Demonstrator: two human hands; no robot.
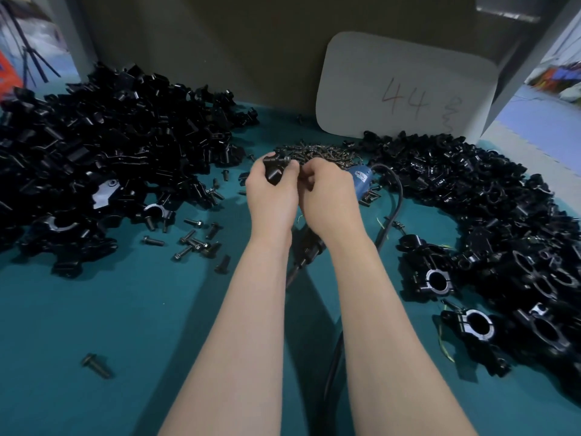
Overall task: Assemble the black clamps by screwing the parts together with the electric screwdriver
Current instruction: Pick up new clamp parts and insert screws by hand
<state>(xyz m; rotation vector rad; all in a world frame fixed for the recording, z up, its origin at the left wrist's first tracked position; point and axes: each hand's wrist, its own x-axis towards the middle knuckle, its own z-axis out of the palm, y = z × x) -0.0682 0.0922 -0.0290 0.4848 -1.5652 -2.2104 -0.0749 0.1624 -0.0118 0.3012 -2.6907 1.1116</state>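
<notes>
My left hand (271, 196) grips a black clamp part (274, 169) above the middle of the green table, a small screw showing at its top. My right hand (327, 199) is curled close against it, fingertips at the clamp; what they pinch is hidden. The blue electric screwdriver (360, 180) lies on the table just right of my right hand, its black cable (397, 196) looping toward me. A pile of small screws (317, 154) sits right behind my hands.
A big heap of black clamp halves (103, 146) fills the left. Another heap (490, 202) curves along the right, with assembled clamps (437, 278) near its front. Loose bolts (195, 240) lie left of my arms. A white card marked 44 (405, 86) leans at the back.
</notes>
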